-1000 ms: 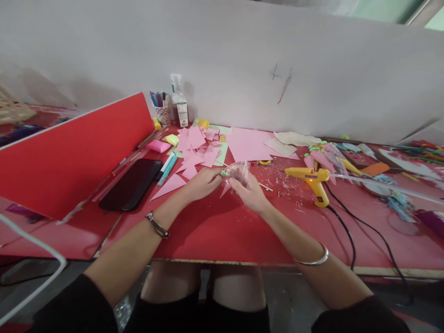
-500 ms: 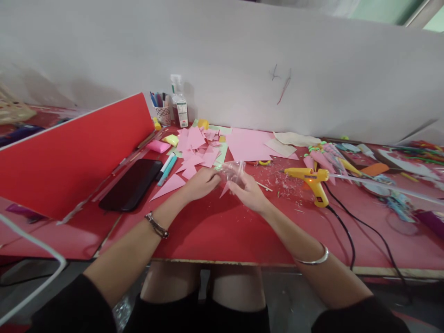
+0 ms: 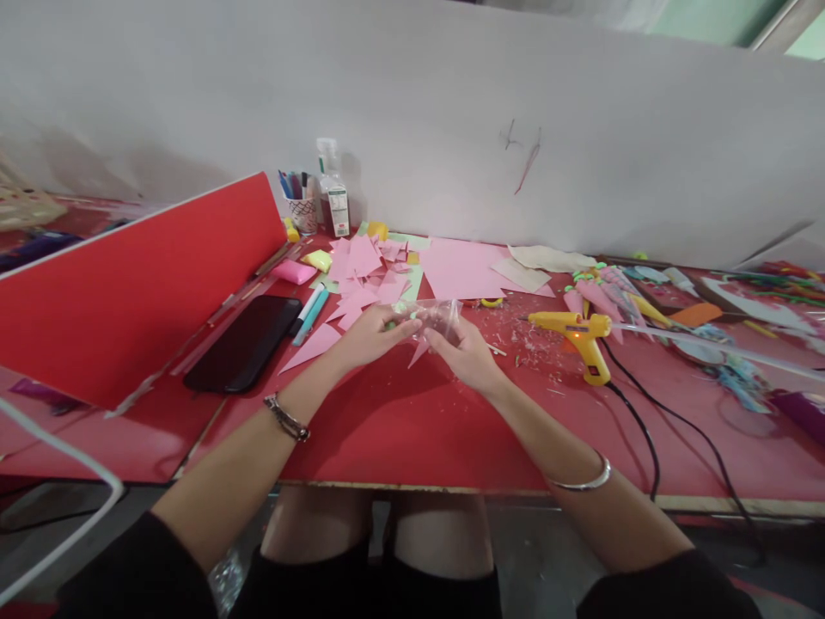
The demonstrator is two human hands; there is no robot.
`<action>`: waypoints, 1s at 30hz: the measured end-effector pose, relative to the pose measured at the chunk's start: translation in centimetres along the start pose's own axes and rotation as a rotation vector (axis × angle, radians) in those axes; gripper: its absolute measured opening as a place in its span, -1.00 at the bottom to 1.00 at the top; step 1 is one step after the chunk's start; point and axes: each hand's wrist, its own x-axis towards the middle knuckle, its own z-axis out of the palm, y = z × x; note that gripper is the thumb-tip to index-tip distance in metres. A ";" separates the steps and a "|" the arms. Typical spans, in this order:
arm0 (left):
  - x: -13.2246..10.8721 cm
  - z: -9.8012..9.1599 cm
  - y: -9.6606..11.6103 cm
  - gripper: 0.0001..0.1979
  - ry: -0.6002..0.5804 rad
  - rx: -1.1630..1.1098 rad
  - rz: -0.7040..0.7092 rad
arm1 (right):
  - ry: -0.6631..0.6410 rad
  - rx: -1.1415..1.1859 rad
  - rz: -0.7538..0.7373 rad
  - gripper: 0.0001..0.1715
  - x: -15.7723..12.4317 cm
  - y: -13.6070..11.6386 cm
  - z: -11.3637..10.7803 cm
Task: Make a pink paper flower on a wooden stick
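Between my two hands is a small clear plastic bag (image 3: 443, 315), with something light green showing at its left end. My left hand (image 3: 374, 337) is closed on the bag's left side, thumb stretched along its front edge. My right hand (image 3: 469, 354) grips the right side, with the thumb in front and the other fingers partly hidden behind the plastic. A pointed pink paper piece (image 3: 418, 351) shows just below the bag, close to my right thumb; whether it is held or lies on the table I cannot tell.
Pink paper scraps (image 3: 364, 262) and a pink sheet (image 3: 461, 268) lie beyond my hands. A yellow glue gun (image 3: 583, 340), its small light lit, trails a black cord at right. Pink cones (image 3: 599, 297) lie behind it. A phone (image 3: 245, 344), markers (image 3: 310, 314) and an upright red board (image 3: 148, 288) are left.
My left hand has shifted slightly left, its thumb now extended along the bag. The plastic is spread wider between my hands. My right hand has barely moved.
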 end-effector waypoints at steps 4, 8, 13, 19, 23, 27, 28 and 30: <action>0.0 0.2 0.3 -0.78 -0.037 -0.025 -0.055 | -0.082 -0.009 -0.011 -0.70 0.0 -0.2 0.0; 0.1 0.5 0.3 -0.80 -0.103 -0.153 -0.087 | -0.210 0.101 -0.014 -0.63 0.0 -0.1 -0.1; 0.1 0.9 0.0 -0.79 -0.175 -0.258 -0.058 | -0.290 0.246 0.080 -0.55 0.1 0.1 -0.1; -0.1 1.2 -0.5 -0.83 -0.150 -0.243 -0.077 | -0.339 0.192 0.145 -0.52 0.0 0.3 -0.2; -0.3 1.2 -0.3 -0.84 -0.158 -0.228 -0.104 | -0.399 0.215 0.161 -0.54 -0.1 0.1 -0.2; -0.3 0.5 0.1 -0.78 -0.199 -0.274 -0.047 | -0.341 0.350 0.175 -0.62 0.1 0.2 -0.1; -0.2 0.2 0.1 -0.77 -0.161 -0.257 -0.023 | -0.294 0.369 0.173 -0.65 0.2 0.3 -0.2; -0.1 -0.5 0.0 -0.74 -0.062 -0.209 0.006 | -0.208 0.375 0.161 -0.70 0.3 0.4 -0.3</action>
